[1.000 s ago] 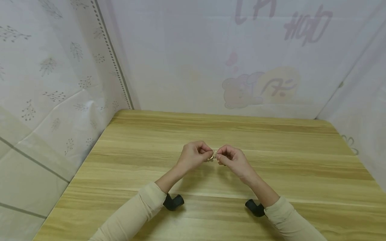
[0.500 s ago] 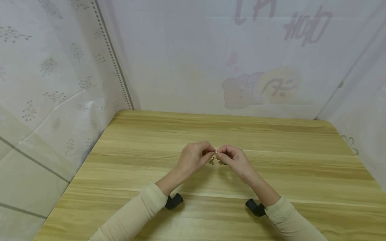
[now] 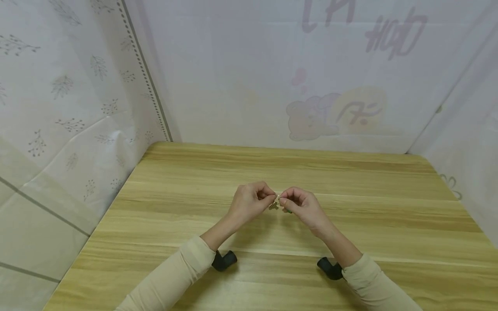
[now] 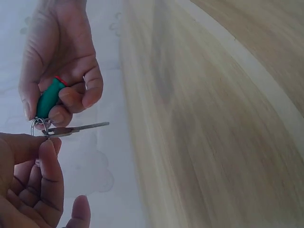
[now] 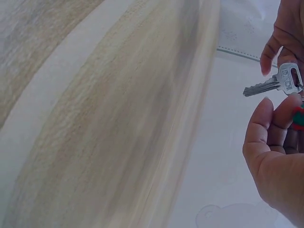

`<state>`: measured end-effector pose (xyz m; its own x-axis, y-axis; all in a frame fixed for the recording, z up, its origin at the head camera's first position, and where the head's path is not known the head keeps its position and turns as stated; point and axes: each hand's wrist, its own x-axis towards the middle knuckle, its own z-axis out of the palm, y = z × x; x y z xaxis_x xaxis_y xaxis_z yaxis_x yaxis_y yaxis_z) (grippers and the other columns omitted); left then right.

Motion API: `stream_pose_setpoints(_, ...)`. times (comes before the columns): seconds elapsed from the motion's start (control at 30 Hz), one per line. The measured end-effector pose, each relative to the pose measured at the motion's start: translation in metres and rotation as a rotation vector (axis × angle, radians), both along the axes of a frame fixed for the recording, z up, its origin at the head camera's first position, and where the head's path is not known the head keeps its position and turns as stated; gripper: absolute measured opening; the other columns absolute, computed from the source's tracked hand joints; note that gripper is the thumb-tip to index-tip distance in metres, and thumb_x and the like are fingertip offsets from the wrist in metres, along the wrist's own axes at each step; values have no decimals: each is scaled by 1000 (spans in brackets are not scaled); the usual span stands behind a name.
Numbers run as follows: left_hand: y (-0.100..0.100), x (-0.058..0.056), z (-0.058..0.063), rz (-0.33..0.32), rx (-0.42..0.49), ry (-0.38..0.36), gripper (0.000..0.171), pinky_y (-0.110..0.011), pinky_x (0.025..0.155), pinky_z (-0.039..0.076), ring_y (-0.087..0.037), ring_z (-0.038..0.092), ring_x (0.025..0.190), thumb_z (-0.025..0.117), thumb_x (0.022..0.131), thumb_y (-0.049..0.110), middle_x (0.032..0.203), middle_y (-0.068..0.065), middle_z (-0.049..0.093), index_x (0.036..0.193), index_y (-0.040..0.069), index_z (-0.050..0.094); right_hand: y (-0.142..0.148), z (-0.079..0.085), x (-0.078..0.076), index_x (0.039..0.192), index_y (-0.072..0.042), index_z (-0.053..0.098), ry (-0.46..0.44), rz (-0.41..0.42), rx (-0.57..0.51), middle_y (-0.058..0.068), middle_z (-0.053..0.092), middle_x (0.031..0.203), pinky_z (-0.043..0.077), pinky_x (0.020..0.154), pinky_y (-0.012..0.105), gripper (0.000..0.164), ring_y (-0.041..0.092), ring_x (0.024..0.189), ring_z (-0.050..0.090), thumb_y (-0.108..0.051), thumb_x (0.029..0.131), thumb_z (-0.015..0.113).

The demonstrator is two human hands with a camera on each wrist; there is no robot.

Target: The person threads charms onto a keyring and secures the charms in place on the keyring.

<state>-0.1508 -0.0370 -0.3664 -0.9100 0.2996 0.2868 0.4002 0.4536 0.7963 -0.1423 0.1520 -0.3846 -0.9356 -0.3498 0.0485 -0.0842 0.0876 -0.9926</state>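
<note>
A silver key (image 5: 281,83) with a toothed blade hangs from a small wire key ring (image 4: 40,124) between the two hands, above the table. My left hand (image 3: 250,201) pinches the ring with thumb and forefinger, close to the key's head. From the other side my right hand (image 3: 305,211) holds a green charm with red trim (image 4: 49,100), its fingers and thumb around it at the ring end. In the head view the key (image 3: 274,206) shows only as a small glint below the fingertips. The fingers hide part of the ring.
A wood-grain table (image 3: 194,172) spreads beneath both hands. Black curved pieces (image 3: 225,261) stick out at each wrist by the sleeves. Pale printed curtains (image 3: 233,77) hang behind the table and at its sides.
My left fingertips moved right toward the right hand, then drew back slightly. The hanging key swung and turned a little. My right hand stayed nearly still.
</note>
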Motion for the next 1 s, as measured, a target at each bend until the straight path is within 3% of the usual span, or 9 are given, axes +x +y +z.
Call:
stream_pose_setpoints(0.1,1,0,0,-9,12,-40,4,-18,51,48,-2,60,58,68,84,8,71,-1,70,80,8,70,-1,1,0,99,8,56,-4,1,2,-3,59,84,52,73,29,17,9,75,56,-8,93,57)
stream_pose_setpoints(0.17,1,1,0,-24,-11,-28,3,-18,53,48,-4,60,60,68,85,9,73,-1,70,83,7,69,-1,2,0,97,7,56,-7,3,4,-3,58,84,52,73,29,16,9,75,56,-8,93,56)
stream_pose_setpoints(0.23,2,1,1,-39,-66,45,3,-17,55,48,-5,61,63,68,86,10,76,-1,70,87,7,68,-2,2,1,96,6,55,-9,2,5,-3,57,83,52,73,28,15,9,74,55,-8,93,55)
stream_pose_setpoints(0.4,3,1,2,-33,-194,338,4,-15,58,46,-8,61,66,70,84,9,81,2,70,87,11,69,-3,2,1,95,7,55,-5,-4,-4,-3,57,82,51,72,27,14,9,73,55,-7,93,55)
stream_pose_setpoints(0.47,3,2,1,-21,-200,377,4,-14,57,45,-6,60,64,71,82,8,80,3,70,84,12,70,-3,2,1,95,8,55,1,-4,-6,-3,57,82,51,72,27,15,9,74,55,-7,93,55)
stream_pose_setpoints(0.77,2,2,1,0,-101,193,4,-14,52,45,-5,60,58,71,82,7,73,0,70,80,10,69,0,1,1,99,8,56,6,-2,-19,-2,59,83,51,73,28,18,10,73,55,-9,93,57)
stream_pose_setpoints(1.0,2,3,0,16,-66,136,4,-15,52,46,-6,60,57,70,82,5,69,0,69,80,9,69,0,1,1,97,4,56,-15,6,-11,-5,59,82,50,71,26,14,9,72,55,-9,92,59)
